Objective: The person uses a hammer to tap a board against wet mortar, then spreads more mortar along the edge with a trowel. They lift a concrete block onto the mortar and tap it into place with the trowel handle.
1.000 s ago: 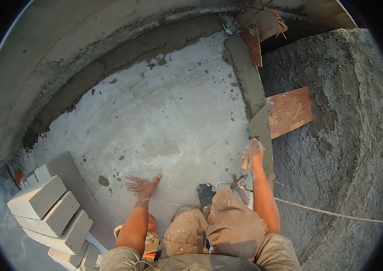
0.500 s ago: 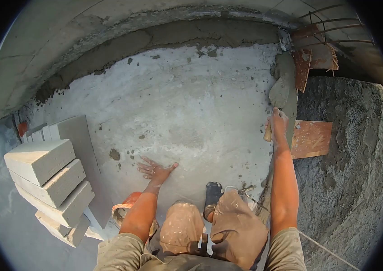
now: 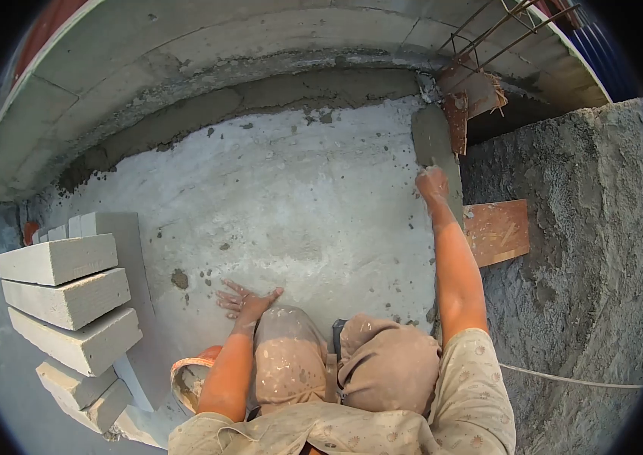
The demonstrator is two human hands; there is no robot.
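My left hand lies spread on the pale, mortar-spotted floor slab, bearing nothing in its fingers. At the slab's right edge, my right hand is closed round a trowel, whose handle and blade are now mostly hidden by the fist. A strip of wet grey mortar runs along that edge, just beyond the fist. Close to my left forearm stands an orange bucket with grey mix inside. My knees are bent low between both arms.
Stacked light blocks stand at the left. A curved block wall borders the far side, with a mortar band at its foot. Bare rebar juts out at upper right. A reddish board sticks out over the lower rough concrete.
My head and body have leaned forward, so the view has shifted. My right fist has turned, and the trowel blade that showed clearly is now mostly hidden. My left hand stays on the slab.
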